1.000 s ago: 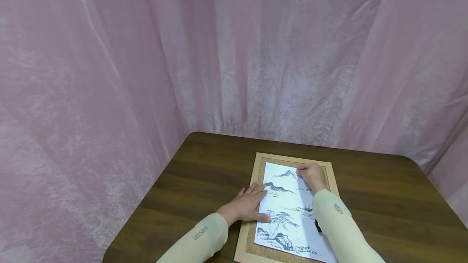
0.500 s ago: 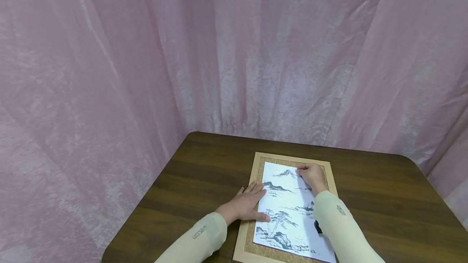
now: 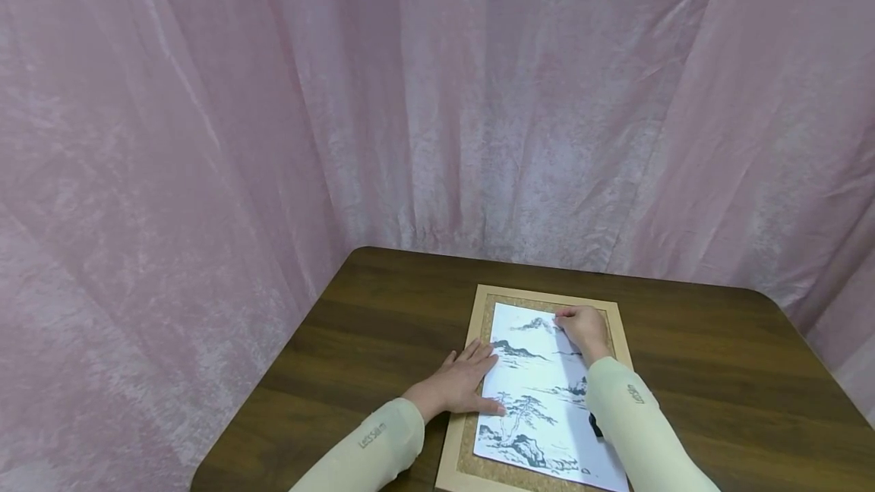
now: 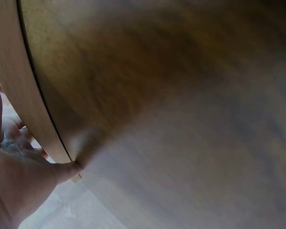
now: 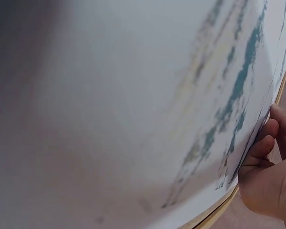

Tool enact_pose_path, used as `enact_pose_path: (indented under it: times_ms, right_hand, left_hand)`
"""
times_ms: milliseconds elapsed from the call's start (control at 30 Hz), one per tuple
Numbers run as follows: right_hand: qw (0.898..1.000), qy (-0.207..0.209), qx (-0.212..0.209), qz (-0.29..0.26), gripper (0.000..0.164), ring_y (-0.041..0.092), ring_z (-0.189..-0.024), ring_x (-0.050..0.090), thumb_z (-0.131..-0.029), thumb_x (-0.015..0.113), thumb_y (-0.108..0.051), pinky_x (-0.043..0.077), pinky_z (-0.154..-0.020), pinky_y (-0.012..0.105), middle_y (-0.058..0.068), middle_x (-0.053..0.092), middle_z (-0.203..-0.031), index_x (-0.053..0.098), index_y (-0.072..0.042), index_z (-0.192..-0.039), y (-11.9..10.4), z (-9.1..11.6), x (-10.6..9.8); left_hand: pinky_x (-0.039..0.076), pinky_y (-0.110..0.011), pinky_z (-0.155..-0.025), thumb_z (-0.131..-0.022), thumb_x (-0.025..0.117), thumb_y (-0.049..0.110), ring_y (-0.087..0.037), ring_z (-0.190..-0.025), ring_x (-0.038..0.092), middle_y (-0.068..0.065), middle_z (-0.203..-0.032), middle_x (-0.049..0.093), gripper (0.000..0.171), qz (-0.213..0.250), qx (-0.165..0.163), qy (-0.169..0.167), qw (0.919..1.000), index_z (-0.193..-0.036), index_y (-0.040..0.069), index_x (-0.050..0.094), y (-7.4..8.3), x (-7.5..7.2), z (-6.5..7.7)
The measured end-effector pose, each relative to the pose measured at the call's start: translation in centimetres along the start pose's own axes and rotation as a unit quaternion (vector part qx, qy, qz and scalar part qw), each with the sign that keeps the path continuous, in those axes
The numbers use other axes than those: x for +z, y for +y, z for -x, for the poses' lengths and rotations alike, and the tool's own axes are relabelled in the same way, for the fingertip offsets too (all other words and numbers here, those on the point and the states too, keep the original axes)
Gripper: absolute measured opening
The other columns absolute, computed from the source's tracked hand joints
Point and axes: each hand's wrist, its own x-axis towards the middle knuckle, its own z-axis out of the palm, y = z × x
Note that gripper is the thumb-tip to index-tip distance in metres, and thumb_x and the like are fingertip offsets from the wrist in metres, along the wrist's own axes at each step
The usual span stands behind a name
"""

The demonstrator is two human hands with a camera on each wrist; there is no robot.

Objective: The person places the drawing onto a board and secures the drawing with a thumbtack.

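A cork board with a pale wooden frame lies on the table. On it is a white sheet of paper printed with an ink landscape of mountains and trees. My left hand rests with spread fingers over the board's left side, thumb and fingertips on the sheet's left edge. Near the sheet's upper right corner, my right hand has curled fingers, their tips drawn together against the paper. Whether something small is between them is hidden. In the right wrist view, the right hand touches the sheet close to the frame's edge.
The dark brown wooden table has rounded corners. Pink velvety curtains hang behind it and along the left. A small black object shows beside the right sleeve, over the sheet's right side.
Both hands stay in place on the sheet. The whole scene shifts very slightly left between the oldest frame and now, and the board and paper lie as before.
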Motion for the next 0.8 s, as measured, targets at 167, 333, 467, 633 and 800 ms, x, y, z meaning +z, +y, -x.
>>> enact_pose_path:
  times_ms: [167,333,467,633,800]
  right_hand:
    - [1.0,-0.001,-0.002,0.009,0.018,0.035,-0.103,0.061,-0.093,0.067,-0.013,0.044,-0.092,0.051,0.019,0.07,-0.112,0.077,-0.001,-0.101,-0.2,0.09,-0.14]
    - [1.0,0.001,-0.001,0.014,0.017,0.037,-0.104,0.062,-0.092,0.067,-0.014,0.045,-0.092,0.051,0.018,0.071,-0.11,0.077,-0.002,-0.099,-0.64,0.5,-0.4]
    - [1.0,0.005,-0.002,0.02,0.018,0.038,-0.105,0.062,-0.091,0.067,-0.015,0.044,-0.093,0.051,0.018,0.071,-0.11,0.078,-0.002,-0.098,-0.85,0.7,-0.46]
    - [1.0,0.004,-0.003,0.025,0.021,0.039,-0.104,0.061,-0.092,0.065,-0.016,0.044,-0.093,0.052,0.019,0.07,-0.109,0.077,-0.001,-0.099,-0.84,0.65,-0.48]
    - [1.0,0.003,0.003,0.027,0.023,0.038,-0.102,0.062,-0.092,0.063,-0.018,0.045,-0.091,0.051,0.018,0.071,-0.107,0.077,-0.001,-0.099,-0.71,0.54,-0.38]
  left_hand:
    - [0.013,-0.061,-0.116,-0.085,0.055,0.075,-0.023,-0.152,-0.003,0.0,-0.166,0.008,0.099,0.001,0.0,0.0,1.0,-0.16,0.019,0.022,0.02,-0.01,0.02]
    - [0.014,-0.06,-0.116,-0.084,0.056,0.075,-0.023,-0.152,0.0,0.002,-0.166,0.01,0.099,-0.002,-0.004,0.002,1.0,-0.16,0.02,0.024,0.04,0.08,-0.09]
    - [0.015,-0.06,-0.116,-0.084,0.057,0.075,-0.023,-0.152,0.0,0.003,-0.166,0.01,0.099,-0.004,-0.007,0.005,1.0,-0.159,0.02,0.025,0.09,0.15,-0.18]
    - [0.015,-0.06,-0.116,-0.084,0.057,0.075,-0.022,-0.152,0.0,0.003,-0.166,0.009,0.099,-0.008,-0.01,0.005,0.9999,-0.159,0.02,0.024,0.07,0.18,-0.27]
    - [0.015,-0.06,-0.116,-0.084,0.057,0.075,-0.022,-0.152,-0.001,0.003,-0.166,0.009,0.099,-0.008,-0.01,0.003,0.9999,-0.16,0.02,0.024,0.08,0.14,-0.24]
